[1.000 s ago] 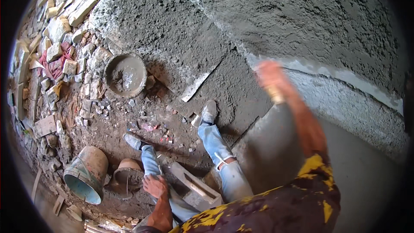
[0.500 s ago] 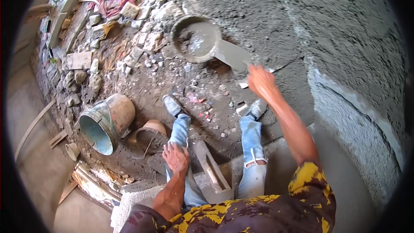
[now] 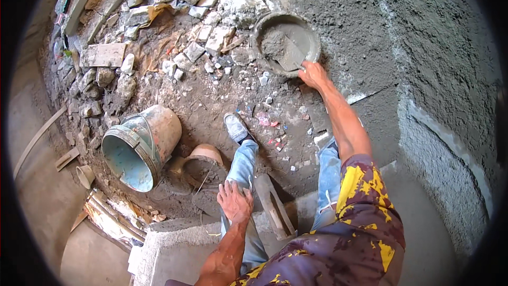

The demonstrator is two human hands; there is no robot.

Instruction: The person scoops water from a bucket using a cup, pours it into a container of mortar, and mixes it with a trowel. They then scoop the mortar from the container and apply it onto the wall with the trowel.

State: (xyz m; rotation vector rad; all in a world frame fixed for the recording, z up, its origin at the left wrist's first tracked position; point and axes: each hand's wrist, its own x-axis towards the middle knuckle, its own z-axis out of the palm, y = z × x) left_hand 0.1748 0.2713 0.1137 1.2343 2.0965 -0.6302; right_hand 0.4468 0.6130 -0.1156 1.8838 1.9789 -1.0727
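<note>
My right hand [image 3: 315, 76] is closed at the near right rim of a round basin [image 3: 261, 55] of wet grey mortar [image 3: 274, 44]. It grips a trowel, whose handle is hidden in my fingers. The flat, mortar-coated trowel blade [image 3: 295, 53] dips inside the basin. On my left knee lies my left hand [image 3: 234, 199], its fingers spread and holding nothing. Just right of that knee, a long plastering float [image 3: 273, 206] with a bar handle leans between my legs.
A mortar-smeared bucket [image 3: 159, 127] lies tipped on its side at left, beside a smaller bowl-like container [image 3: 207, 153]. Broken bricks and stones [image 3: 211, 39] cover the far left ground. A rough rendered wall [image 3: 450, 37] rises at right. I sit on a concrete ledge [image 3: 174, 241].
My right hand has moved forward and left, taking the trowel blade from across the basin's rim down into the mortar. The view has shifted; my left hand stays on the knee.
</note>
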